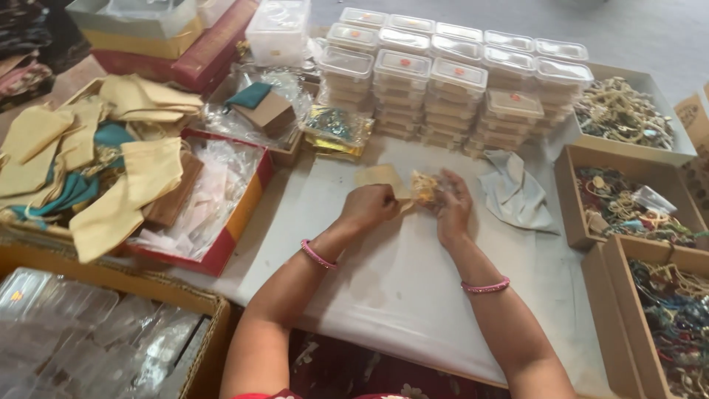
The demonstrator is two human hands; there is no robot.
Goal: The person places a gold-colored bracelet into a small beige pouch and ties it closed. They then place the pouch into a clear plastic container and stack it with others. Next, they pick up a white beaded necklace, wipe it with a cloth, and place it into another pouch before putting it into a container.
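Seen from above, both hands together over the middle of a white-covered worktop (399, 281). Left hand (369, 207) closed, its grip pinching the edge of a small pale-yellow pouch (380, 177) that lies flat on the worktop just beyond the knuckles. Right hand (452, 207) curled around a small gold-coloured piece of jewellery (425, 188), fingers wrapped loosely about it, the piece touching the pouch's near edge. Pink bangle on each wrist.

Just right of the right hand, a crumpled white cloth (513, 192) on the worktop. Behind the hands, stacks of clear plastic lidded boxes (458, 81) in rows, several tiers high. Farther right, a white tray (687, 151) heaped with pale beads, and below it two brown cardboard boxes (565, 192) full of mixed coloured necklaces.

To the left, a red-sided box (236, 229) with clear plastic sleeves inside, partly overlaid by a pile of yellow and teal cloth pouches (96, 170). Between that pile and the stacked boxes, a small open cardboard box (269, 114) on crinkled plastic wrap, and a glittering packet (336, 129) beside it. In the near left corner, a cardboard carton (185, 295) holding more clear plastic containers
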